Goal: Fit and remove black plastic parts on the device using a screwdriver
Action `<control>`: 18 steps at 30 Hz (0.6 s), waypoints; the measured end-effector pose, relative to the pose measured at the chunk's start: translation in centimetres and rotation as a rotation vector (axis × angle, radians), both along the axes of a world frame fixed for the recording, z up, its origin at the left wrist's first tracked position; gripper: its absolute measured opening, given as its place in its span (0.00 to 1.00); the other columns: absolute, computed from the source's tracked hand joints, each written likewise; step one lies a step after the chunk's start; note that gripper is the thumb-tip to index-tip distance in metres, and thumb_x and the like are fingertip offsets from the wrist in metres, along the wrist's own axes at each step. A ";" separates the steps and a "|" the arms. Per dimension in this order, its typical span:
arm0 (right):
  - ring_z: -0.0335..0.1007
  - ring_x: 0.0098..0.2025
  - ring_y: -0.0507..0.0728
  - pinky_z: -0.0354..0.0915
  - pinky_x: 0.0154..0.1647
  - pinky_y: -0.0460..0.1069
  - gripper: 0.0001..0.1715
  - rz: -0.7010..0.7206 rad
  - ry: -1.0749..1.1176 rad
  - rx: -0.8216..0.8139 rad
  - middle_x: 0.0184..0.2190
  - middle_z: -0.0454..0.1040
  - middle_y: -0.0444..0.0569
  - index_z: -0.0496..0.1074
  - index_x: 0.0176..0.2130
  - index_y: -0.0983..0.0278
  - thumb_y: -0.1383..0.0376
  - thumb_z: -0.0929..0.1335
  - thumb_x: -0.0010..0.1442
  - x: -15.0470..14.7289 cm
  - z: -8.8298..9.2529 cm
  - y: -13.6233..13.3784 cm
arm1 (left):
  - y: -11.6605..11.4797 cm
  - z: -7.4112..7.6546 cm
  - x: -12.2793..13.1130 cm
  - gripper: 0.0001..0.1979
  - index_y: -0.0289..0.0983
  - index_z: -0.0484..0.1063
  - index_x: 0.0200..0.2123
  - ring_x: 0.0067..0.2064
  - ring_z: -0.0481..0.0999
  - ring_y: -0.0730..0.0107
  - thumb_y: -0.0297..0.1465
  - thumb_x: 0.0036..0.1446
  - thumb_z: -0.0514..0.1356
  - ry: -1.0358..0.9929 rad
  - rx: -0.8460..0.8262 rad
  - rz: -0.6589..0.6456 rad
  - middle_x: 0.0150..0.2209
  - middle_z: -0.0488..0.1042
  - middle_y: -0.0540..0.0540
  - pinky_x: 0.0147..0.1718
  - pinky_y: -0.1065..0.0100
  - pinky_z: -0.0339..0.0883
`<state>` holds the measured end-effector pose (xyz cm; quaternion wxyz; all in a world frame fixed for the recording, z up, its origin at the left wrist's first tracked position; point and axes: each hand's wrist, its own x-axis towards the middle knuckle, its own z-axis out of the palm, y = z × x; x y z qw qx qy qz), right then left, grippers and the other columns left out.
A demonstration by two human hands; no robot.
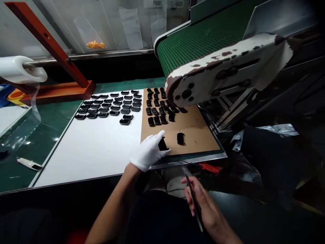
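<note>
My left hand (149, 150), in a white glove, has its thumb and fingers around a black part (163, 144) at the front left of the brown board (203, 135). Bare and lower down, my right hand (200, 203) grips a thin dark pointed tool (194, 201) in front of the table edge. A single black part (180, 138) lies on the brown board to the right of my left hand. Several more black parts (157, 120) stand in rows farther back on it. Many similar parts (103, 110) are lined up on the white sheet (88, 152) at the left.
A green conveyor belt (203, 37) overhangs the brown board's back right. A red-handled screwdriver (210, 168) lies along the front edge. To the left are an orange frame (50, 47), a plastic film roll (20, 69) and a white-handled cutter (29, 164).
</note>
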<state>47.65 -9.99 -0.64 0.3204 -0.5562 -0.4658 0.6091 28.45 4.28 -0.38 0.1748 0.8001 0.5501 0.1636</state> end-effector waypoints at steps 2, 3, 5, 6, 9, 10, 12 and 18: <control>0.60 0.28 0.52 0.63 0.30 0.49 0.30 -0.028 0.092 -0.164 0.28 0.64 0.43 0.65 0.46 0.60 0.42 0.53 0.62 -0.4 -1.1 -0.9 | 3.3 -0.5 0.3 0.35 0.34 0.60 0.59 0.49 0.72 0.46 0.40 0.50 0.65 0.127 -0.063 -0.088 0.46 0.74 0.36 0.46 0.54 0.68; 0.61 0.28 0.52 0.63 0.30 0.49 0.31 -0.027 0.140 -0.228 0.28 0.64 0.44 0.67 0.44 0.61 0.41 0.55 0.61 -0.5 -1.6 -1.2 | 4.6 -0.7 0.6 0.35 0.34 0.63 0.58 0.49 0.72 0.45 0.40 0.48 0.65 0.142 -0.079 -0.132 0.45 0.75 0.37 0.46 0.55 0.68; 0.61 0.27 0.52 0.63 0.29 0.49 0.33 -0.009 0.196 -0.281 0.26 0.64 0.44 0.70 0.40 0.64 0.41 0.57 0.59 -0.6 -2.6 -1.5 | 6.1 -0.9 1.2 0.34 0.35 0.65 0.56 0.49 0.72 0.45 0.41 0.47 0.65 0.145 -0.092 -0.197 0.45 0.75 0.37 0.47 0.56 0.67; 0.61 0.26 0.51 0.63 0.28 0.48 0.33 0.005 0.218 -0.280 0.25 0.63 0.43 0.71 0.39 0.65 0.40 0.58 0.59 -0.5 -3.0 -1.5 | 6.4 -0.9 1.4 0.34 0.35 0.65 0.56 0.50 0.71 0.45 0.42 0.47 0.66 0.146 -0.095 -0.219 0.47 0.74 0.37 0.48 0.56 0.66; 0.59 0.23 0.49 0.62 0.24 0.47 0.32 0.024 0.267 -0.230 0.22 0.63 0.42 0.70 0.38 0.66 0.41 0.60 0.58 -0.2 -3.8 -0.9 | 5.8 -0.5 0.5 0.41 0.36 0.60 0.60 0.57 0.65 0.44 0.46 0.45 0.66 0.126 -0.080 -0.216 0.55 0.68 0.36 0.53 0.56 0.62; 0.59 0.22 0.49 0.61 0.23 0.46 0.32 0.025 0.276 -0.219 0.22 0.63 0.42 0.70 0.39 0.66 0.41 0.60 0.58 0.0 -3.8 -0.7 | 5.3 -0.3 -0.3 0.43 0.36 0.57 0.61 0.58 0.63 0.44 0.46 0.45 0.66 0.120 -0.070 -0.194 0.58 0.65 0.36 0.54 0.55 0.61; 0.58 0.20 0.48 0.61 0.22 0.46 0.31 0.036 0.287 -0.215 0.22 0.64 0.41 0.68 0.41 0.66 0.42 0.61 0.58 0.2 -3.8 -0.1 | 4.2 0.0 -2.2 0.46 0.36 0.54 0.63 0.57 0.64 0.44 0.46 0.45 0.67 0.091 -0.072 -0.123 0.58 0.63 0.35 0.52 0.54 0.62; 0.59 0.21 0.48 0.57 0.23 0.46 0.30 0.104 0.206 -0.204 0.25 0.66 0.43 0.68 0.39 0.65 0.42 0.60 0.59 0.6 -3.1 0.9 | 2.3 -1.4 -5.5 0.44 0.36 0.55 0.62 0.56 0.66 0.46 0.46 0.45 0.67 -0.012 -0.146 0.015 0.56 0.65 0.36 0.52 0.52 0.64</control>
